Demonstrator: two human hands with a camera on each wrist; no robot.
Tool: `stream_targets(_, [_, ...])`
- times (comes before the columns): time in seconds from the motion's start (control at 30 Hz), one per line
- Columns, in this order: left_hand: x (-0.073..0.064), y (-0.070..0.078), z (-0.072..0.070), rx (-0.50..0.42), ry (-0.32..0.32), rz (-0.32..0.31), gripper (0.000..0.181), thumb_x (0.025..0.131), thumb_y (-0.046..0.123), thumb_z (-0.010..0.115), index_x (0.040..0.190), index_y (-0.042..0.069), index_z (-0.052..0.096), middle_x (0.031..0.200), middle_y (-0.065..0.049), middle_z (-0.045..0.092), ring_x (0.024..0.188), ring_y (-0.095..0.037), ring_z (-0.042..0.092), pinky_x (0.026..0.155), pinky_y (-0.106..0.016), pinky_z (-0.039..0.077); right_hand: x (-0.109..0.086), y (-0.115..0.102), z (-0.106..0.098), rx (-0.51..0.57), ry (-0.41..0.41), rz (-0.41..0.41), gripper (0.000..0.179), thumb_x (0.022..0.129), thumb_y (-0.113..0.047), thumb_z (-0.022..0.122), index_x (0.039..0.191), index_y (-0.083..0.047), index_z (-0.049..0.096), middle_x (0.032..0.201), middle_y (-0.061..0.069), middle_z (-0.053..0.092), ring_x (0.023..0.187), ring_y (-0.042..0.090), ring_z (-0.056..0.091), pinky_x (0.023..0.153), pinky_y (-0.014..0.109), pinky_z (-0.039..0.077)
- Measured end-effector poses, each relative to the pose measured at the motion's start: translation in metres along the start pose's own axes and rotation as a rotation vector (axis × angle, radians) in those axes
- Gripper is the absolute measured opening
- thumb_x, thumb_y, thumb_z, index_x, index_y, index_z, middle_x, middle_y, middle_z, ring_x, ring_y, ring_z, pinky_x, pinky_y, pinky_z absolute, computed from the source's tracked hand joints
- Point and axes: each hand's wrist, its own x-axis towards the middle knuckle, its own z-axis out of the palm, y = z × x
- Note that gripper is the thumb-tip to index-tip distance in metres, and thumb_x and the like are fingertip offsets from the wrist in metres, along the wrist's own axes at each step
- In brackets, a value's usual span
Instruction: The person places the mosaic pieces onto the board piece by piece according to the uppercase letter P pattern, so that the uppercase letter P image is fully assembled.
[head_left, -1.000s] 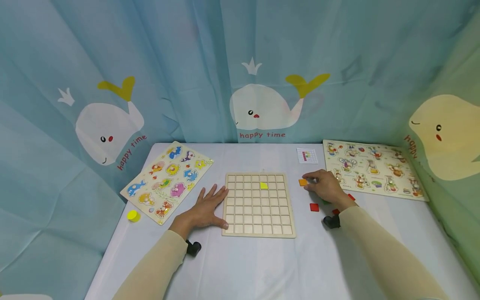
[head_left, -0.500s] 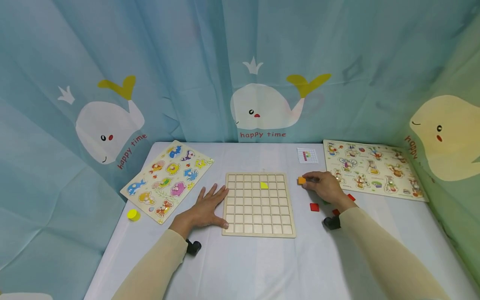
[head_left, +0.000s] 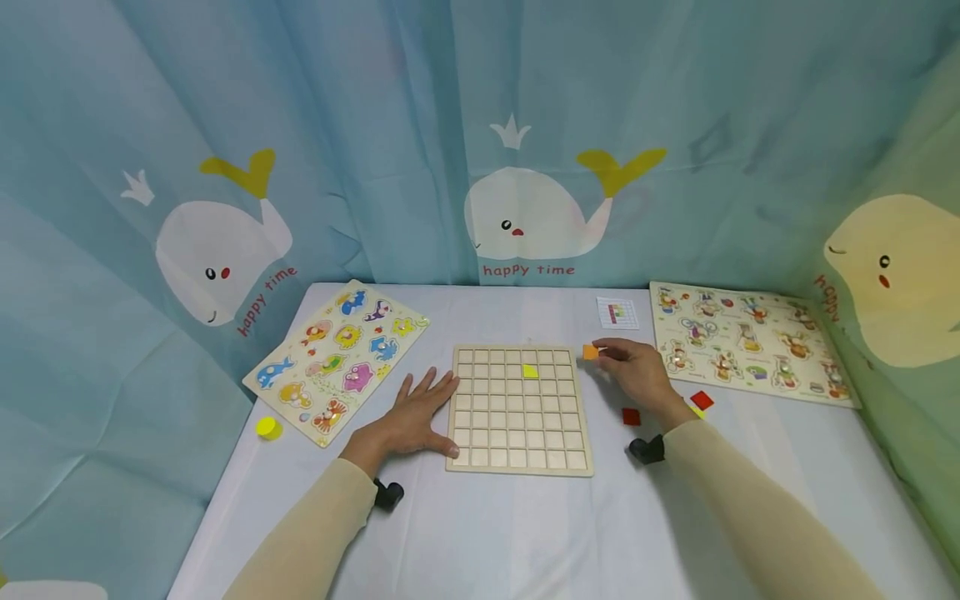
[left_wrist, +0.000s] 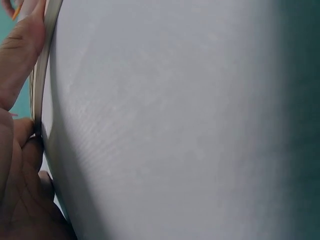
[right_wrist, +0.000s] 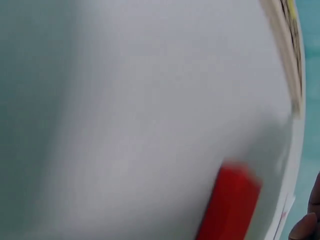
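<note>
My right hand (head_left: 636, 375) pinches an orange square tile (head_left: 590, 352) between thumb and fingertips, just off the right edge of the wooden grid board (head_left: 517, 472) near its far corner. In the right wrist view only fingertips (right_wrist: 306, 226) show at the lower right edge. My left hand (head_left: 411, 421) lies spread, its fingers and thumb at the board's left edge; the left wrist view shows the thumb (left_wrist: 22, 52) against that edge. One yellow tile (head_left: 531, 372) sits in a cell of the board's second row from the back, right of the middle.
Red tiles (head_left: 631, 417) (head_left: 702, 401) and a partly hidden yellow tile (head_left: 697, 412) lie near my right forearm. A printed grid card (head_left: 617, 313) lies behind. Picture puzzles flank the board, left (head_left: 337, 362) and right (head_left: 750, 346). A yellow cylinder (head_left: 268, 428) stands at far left.
My right hand has lifted the orange tile and carried it left and slightly back, up to the board's right edge. The left hand stays in place on the board's left edge.
</note>
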Motion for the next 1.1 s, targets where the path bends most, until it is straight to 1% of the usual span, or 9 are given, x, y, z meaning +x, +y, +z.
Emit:
stream_targets(0.2, [-0.001,0.001,0.0,0.003,0.004,-0.003,0.125,0.075,0.059,0.089,0.171,0.019,0.02,0.178,0.004,0.012,0.166,-0.022,-0.006,0.133,-0.05,-0.014,-0.002,-0.018,0.014,0.063,0.004,0.009,0.035,0.104,-0.016,0.066,0.138,-0.011,0.07,0.137,0.02,0.069,0.125,0.038,0.061,0.101,0.049,0.056])
stream_targets(0.3, [0.0,0.001,0.0,0.004,0.005,-0.006,0.125,0.074,0.058,0.09,0.17,0.019,0.02,0.178,0.004,0.012,0.166,-0.022,-0.006,0.133,-0.05,-0.013,-0.002,-0.026,0.022,0.094,0.005,0.01,0.035,0.103,-0.015,0.067,0.138,-0.012,0.07,0.135,0.019,0.07,0.125,0.036,0.063,0.103,0.052,0.056])
stream_targets(0.4, [0.0,0.001,0.0,0.005,0.005,-0.008,0.125,0.074,0.058,0.09,0.17,0.019,0.021,0.178,0.004,0.013,0.166,-0.023,-0.005,0.133,-0.05,-0.013,-0.002,-0.036,0.031,0.124,-0.004,0.013,0.035,0.103,-0.014,0.069,0.138,-0.012,0.07,0.133,0.018,0.071,0.122,0.035,0.066,0.104,0.052,0.057])
stream_targets(0.5, [-0.001,0.002,0.0,0.006,0.005,-0.012,0.125,0.074,0.057,0.09,0.17,0.019,0.021,0.178,0.004,0.013,0.166,-0.023,-0.005,0.133,-0.05,-0.013,-0.003,-0.048,0.039,0.142,-0.022,0.019,0.034,0.103,-0.015,0.069,0.137,-0.012,0.071,0.13,0.017,0.072,0.118,0.033,0.068,0.1,0.047,0.059])
stream_targets(0.6, [-0.001,0.002,0.0,0.005,0.008,-0.014,0.124,0.075,0.056,0.09,0.17,0.019,0.021,0.178,0.004,0.013,0.166,-0.023,-0.005,0.133,-0.05,-0.013,-0.003,-0.057,0.048,0.16,-0.038,0.004,0.033,0.103,-0.013,0.069,0.135,-0.011,0.072,0.125,0.018,0.074,0.114,0.033,0.069,0.092,0.041,0.061])
stream_targets(0.8, [-0.001,0.003,-0.001,-0.007,0.009,-0.019,0.123,0.075,0.055,0.091,0.17,0.019,0.022,0.178,0.003,0.014,0.166,-0.023,-0.005,0.133,-0.05,-0.013,0.0,-0.064,0.065,0.148,-0.093,-0.043,0.029,0.102,-0.012,0.069,0.131,-0.01,0.073,0.117,0.016,0.076,0.103,0.028,0.072,0.077,0.028,0.058])
stream_targets(0.93, [-0.002,0.003,0.0,-0.017,0.011,-0.018,0.123,0.075,0.055,0.091,0.17,0.018,0.022,0.178,0.003,0.014,0.166,-0.024,-0.005,0.133,-0.05,-0.014,0.001,-0.064,0.072,0.133,-0.12,-0.061,0.028,0.102,-0.011,0.069,0.129,-0.009,0.074,0.113,0.016,0.076,0.093,0.026,0.072,0.071,0.028,0.057])
stream_targets(1.0, [-0.002,0.003,0.0,-0.019,0.013,-0.015,0.124,0.075,0.055,0.091,0.17,0.018,0.022,0.178,0.003,0.014,0.166,-0.024,-0.005,0.133,-0.05,-0.014,0.0,-0.064,0.075,0.118,-0.126,-0.06,0.028,0.102,-0.012,0.069,0.129,-0.01,0.074,0.112,0.014,0.076,0.091,0.024,0.07,0.071,0.029,0.057])
stream_targets(1.1, [-0.002,0.003,0.001,-0.019,0.017,-0.012,0.124,0.074,0.055,0.091,0.17,0.018,0.022,0.178,0.003,0.014,0.166,-0.024,-0.004,0.133,-0.05,-0.013,0.0,-0.064,0.08,0.075,-0.132,-0.064,0.028,0.101,-0.013,0.07,0.128,-0.011,0.075,0.112,0.012,0.076,0.092,0.022,0.067,0.075,0.03,0.056])
